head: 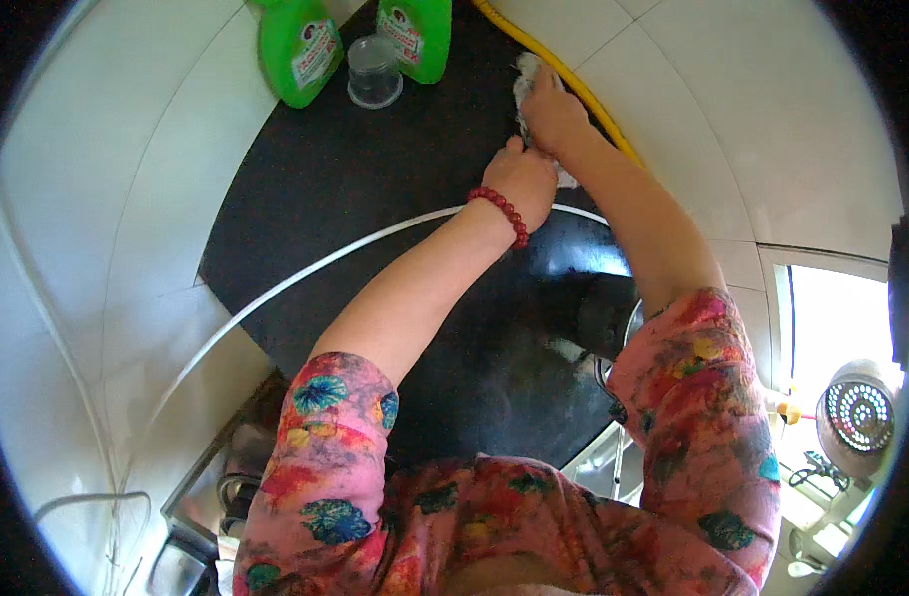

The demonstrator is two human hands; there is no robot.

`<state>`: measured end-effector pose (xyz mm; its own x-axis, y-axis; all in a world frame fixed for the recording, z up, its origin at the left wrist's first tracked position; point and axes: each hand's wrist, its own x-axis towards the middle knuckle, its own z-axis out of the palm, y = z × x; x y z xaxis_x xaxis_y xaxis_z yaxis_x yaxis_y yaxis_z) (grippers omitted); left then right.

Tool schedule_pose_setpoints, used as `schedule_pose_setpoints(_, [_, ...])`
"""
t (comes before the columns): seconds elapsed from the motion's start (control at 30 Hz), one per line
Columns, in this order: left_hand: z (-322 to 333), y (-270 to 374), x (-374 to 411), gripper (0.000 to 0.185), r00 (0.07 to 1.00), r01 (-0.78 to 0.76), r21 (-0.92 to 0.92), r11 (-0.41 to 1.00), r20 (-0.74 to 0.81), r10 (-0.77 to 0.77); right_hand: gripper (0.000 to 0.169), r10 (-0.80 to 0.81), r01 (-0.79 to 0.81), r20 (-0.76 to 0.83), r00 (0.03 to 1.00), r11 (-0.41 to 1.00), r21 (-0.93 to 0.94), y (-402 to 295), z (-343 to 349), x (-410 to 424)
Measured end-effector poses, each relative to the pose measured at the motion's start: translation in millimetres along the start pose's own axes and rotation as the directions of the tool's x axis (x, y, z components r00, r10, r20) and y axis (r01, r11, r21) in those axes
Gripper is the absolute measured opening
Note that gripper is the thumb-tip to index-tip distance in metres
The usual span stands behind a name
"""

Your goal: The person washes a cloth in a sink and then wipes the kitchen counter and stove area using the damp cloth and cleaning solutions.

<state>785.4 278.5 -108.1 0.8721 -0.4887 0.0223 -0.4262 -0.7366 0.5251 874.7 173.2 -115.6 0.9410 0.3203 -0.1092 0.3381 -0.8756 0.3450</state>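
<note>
A pale crumpled cloth (526, 74) lies on the black countertop (424, 156) beside the yellow hose at the wall. My right hand (556, 115) presses on the cloth's far part, its fingers on the fabric. Close below it is my left hand (523, 179), with a red bead bracelet (503, 211) at the wrist. Its fingers reach the cloth's near part; whether they grip it is hidden. A white cable (350, 249) arcs over the counter and passes behind my left forearm.
Two green plastic bottles (298, 56) (428, 45) and a clear plastic container (374, 74) stand at the counter's far left. The yellow hose (588, 97) runs along the tiled wall (692, 149). A perforated round metal item (860, 417) is at the right, near a bright window (838, 320).
</note>
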Motion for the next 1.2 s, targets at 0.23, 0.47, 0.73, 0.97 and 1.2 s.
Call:
schedule_pose_setpoints(0.23, [-10.8, -12.9, -30.1, 0.016, 0.996, -0.032, 0.007, 0.999, -0.089, 0.032, 0.024, 0.060, -0.099, 0.310, 0.949, 0.988, 0.115, -18.0, -43.8, -35.8])
schedule_pose_setpoints(0.47, [-89.2, -117.6, -84.0, 0.016, 0.880, 0.227, 0.299, 0.927, -0.471, -0.063, 0.035, 0.189, -0.173, 0.024, 0.982, 0.829, 0.532, -93.0, -66.4, -30.7])
schedule_pose_setpoints(0.73, [-68.6, -121.5, -101.7, 0.022, 0.879, 0.336, 0.313, 0.888, -0.443, -0.176, 0.022, 0.037, 0.305, -0.393, 0.919, 0.565, 0.767, -168.9, -51.3, -35.8])
schedule_pose_setpoints(0.97, [-95.2, -146.9, -88.2, 0.018, 0.865, 0.447, 0.365, 0.817, -0.409, -0.291, 0.030, 0.067, 0.043, -0.187, 0.980, 0.848, 0.528, -150.0, -72.1, -61.0])
schedule_pose_setpoints(1.2, [-74.9, -169.9, -67.6, 0.032, 0.899, 0.272, 0.301, 0.914, -0.419, -0.129, 0.029, -0.115, 0.238, -0.315, 0.942, 0.891, 0.386, -185.4, -72.0, -54.3])
